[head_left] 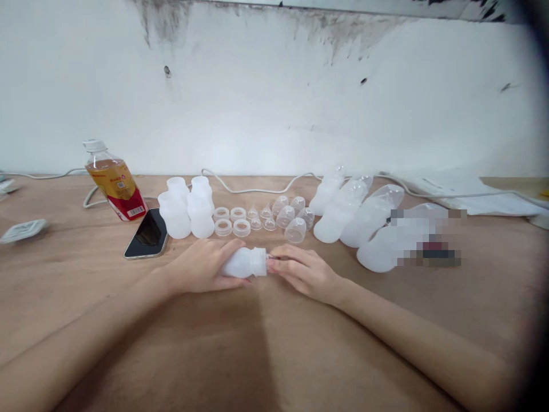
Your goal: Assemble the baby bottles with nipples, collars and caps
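Observation:
My left hand [206, 266] is wrapped round a translucent white baby bottle [243, 263], which lies on its side with its neck to the right. A ring collar [259, 261] sits on the neck. At that end, my right hand [306, 272] pinches a clear teat [270, 262], mostly hidden by the fingers. Just beyond my hands stand several bottle bodies [201, 212], several loose collar rings [223, 228], several clear teats [269, 223] and several clear dome caps [295, 230].
Capped bottles [334, 220] stand in a group at the right, partly blurred out. A phone [148, 234] and a drink bottle [118, 186] are at the left. A white cable [257, 190] runs along the wall [266, 103]. White plastic bags [454, 191] lie at the back right.

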{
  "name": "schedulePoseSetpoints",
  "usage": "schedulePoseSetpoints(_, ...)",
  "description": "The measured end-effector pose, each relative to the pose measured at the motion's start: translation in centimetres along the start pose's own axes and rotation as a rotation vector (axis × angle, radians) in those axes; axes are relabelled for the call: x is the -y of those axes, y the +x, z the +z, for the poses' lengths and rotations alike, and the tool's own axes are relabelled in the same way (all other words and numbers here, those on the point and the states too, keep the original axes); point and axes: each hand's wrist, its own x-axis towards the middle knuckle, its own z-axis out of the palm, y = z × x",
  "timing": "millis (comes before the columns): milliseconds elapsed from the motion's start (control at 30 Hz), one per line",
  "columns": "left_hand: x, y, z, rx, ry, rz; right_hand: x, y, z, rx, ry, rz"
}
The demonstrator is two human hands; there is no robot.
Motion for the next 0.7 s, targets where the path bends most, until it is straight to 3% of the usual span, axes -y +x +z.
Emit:
schedulePoseSetpoints(167,0.6,0.1,-0.2,0.082,-0.097,0.034,0.1,0.6,-1.0,-0.042,-0.271,-0.298)
schedulePoseSetpoints(233,1.0,0.2,-0.5,0.131,-0.143,0.044,0.0,0.6,-1.3,-0.065,-0.307,-0.349)
schedulePoseSetpoints(300,1.4,0.2,-0.8,0.17,-0.192,0.033,-0.4,0.3,-1.4,-0.081,-0.318,-0.284)
schedulePoseSetpoints(400,1.8,-0.4,-0.7,0.15,-0.242,-0.027,-1.0,-0.5,-0.9,-0.043,-0.306,-0.034)
schedulePoseSetpoints(500,1.9,-2.3,0.4,-0.048,-0.286,-0.124,-1.3,-1.0,-0.3,0.038,-0.251,0.145)
schedulePoseSetpoints(600,2.4,-4.6,2.1,-0.382,-0.326,-0.308,-1.2,-0.9,0.0,0.086,-0.199,0.205)
schedulePoseSetpoints(700,3.6,-6.2,3.0,-0.58,-0.386,-0.519,-0.8,-0.7,0.2,0.129,-0.189,0.254)
